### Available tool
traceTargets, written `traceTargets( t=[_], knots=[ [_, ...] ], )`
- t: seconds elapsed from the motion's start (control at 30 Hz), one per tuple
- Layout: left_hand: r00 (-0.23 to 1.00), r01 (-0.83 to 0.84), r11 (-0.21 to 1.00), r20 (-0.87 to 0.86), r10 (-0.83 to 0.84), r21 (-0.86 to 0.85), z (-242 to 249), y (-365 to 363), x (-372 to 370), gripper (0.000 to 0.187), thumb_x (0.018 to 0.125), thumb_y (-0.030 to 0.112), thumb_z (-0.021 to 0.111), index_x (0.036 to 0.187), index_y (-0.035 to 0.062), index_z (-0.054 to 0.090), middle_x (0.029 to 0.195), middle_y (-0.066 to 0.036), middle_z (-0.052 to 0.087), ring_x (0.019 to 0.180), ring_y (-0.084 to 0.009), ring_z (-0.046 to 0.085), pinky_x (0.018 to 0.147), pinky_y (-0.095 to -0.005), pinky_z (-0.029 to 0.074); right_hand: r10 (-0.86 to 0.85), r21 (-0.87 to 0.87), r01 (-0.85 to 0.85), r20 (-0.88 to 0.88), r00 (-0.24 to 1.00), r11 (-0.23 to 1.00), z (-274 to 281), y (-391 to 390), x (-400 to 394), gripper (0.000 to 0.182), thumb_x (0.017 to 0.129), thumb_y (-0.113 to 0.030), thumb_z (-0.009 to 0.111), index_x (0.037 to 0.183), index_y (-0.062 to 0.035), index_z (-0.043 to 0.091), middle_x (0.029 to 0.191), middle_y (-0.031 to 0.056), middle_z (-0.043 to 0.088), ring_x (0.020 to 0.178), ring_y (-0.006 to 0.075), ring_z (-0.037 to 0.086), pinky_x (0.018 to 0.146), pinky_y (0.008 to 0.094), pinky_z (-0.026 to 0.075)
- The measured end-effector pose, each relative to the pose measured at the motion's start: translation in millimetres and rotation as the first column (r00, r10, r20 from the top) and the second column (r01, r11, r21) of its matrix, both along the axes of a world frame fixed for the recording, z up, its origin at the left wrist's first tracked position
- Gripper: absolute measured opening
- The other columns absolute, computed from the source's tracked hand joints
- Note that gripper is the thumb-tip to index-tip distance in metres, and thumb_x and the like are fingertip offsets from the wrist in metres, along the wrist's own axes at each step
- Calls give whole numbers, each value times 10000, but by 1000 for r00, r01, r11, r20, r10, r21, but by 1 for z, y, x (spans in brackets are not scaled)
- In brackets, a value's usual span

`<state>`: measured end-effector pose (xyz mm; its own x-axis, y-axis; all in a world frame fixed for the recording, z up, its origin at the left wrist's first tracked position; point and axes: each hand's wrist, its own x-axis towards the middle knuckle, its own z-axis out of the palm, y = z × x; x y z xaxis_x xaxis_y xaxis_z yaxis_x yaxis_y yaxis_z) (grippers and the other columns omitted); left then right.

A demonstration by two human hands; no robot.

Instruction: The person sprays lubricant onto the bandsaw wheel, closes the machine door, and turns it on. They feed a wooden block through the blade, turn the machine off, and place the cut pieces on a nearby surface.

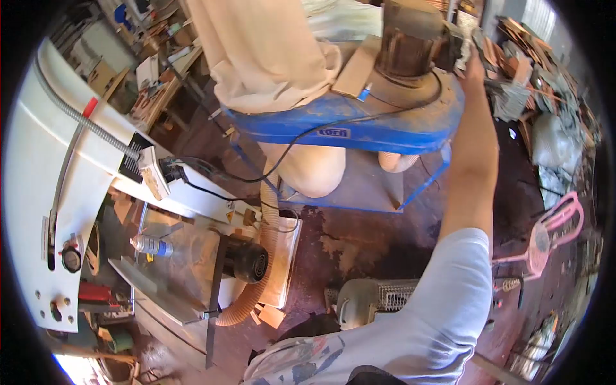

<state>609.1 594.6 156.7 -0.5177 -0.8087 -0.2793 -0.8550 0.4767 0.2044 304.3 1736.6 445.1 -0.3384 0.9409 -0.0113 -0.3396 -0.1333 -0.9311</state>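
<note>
My right arm reaches far forward along the right side of a blue dust collector (289,128). My right hand (473,66) is at its far end, beside the dusty motor (410,42). A pale, crumpled, cloth-like thing (466,40) shows at my fingers, which look closed, but the grip is small and partly hidden. On the collector's top, left of the motor, lies a wooden board (357,67). A beige cloth bag (256,58) stands over the collector's left part. A black cable (301,133) hangs across its front. My left hand is out of view.
A white band-saw-like machine (25,160) stands at left, with its metal table (186,256) and a clear bottle (151,245) on it. A ribbed hose (266,276) curves to the floor. A pink chair (545,244) and wood scraps (520,51) are at right.
</note>
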Motion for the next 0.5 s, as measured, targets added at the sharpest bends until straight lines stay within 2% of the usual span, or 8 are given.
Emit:
traceTargets(
  t=[0.07, 0.17, 0.27, 0.4, 0.5],
  knots=[
    [998, -56, 998, 6, 56, -15, 5, -5, 28, 477, 753, 309, 795, 1100, 5, 675, 1045, -164, 712, 895, -342, 723, 691, -432, 601, 68, 149, -74, 48, 997, 986, -10, 32, -7, 782, 878, -540, 731, 1508, -181, 438, 1466, 144, 475, 1346, 338, 436, 1029, 590, 451],
    [985, -166, 986, 32, 167, -34, 23, -18, 98, 483, 749, 314, 799, 1100, 6, 677, 1048, -167, 713, 902, -344, 723, 701, -434, 601, 136, 282, -170, 138, 981, 944, -23, 63, -41, 743, 859, -573, 722, 1423, -154, 482, 1389, 161, 509, 1286, 353, 474, 1000, 588, 466],
    [955, -288, 956, 52, 291, -54, 41, -18, 165, 489, 745, 320, 802, 1100, 6, 680, 1052, -169, 714, 910, -345, 723, 711, -436, 600, 117, 361, -191, 218, 969, 913, -40, 93, -74, 717, 840, -607, 713, 1338, -126, 525, 1313, 177, 544, 1227, 368, 512, 971, 586, 482],
    [910, -405, 911, 67, 410, -70, 57, -8, 223, 498, 740, 327, 806, 1100, 6, 683, 1057, -172, 716, 919, -347, 722, 724, -438, 600, -59, 473, -93, 297, 953, 876, -57, 107, -91, 706, 815, -653, 700, 1225, -90, 584, 1211, 198, 590, 1147, 387, 563, 933, 583, 502],
    [877, -471, 879, 73, 475, -70, 57, 0, 257, 504, 736, 333, 809, 1100, 7, 686, 1061, -175, 717, 926, -348, 722, 734, -440, 599, -262, 570, 44, 307, 915, 820, -63, 106, -81, 716, 796, -687, 691, 1140, -62, 627, 1134, 215, 624, 1088, 402, 601, 905, 581, 518]
  ],
)
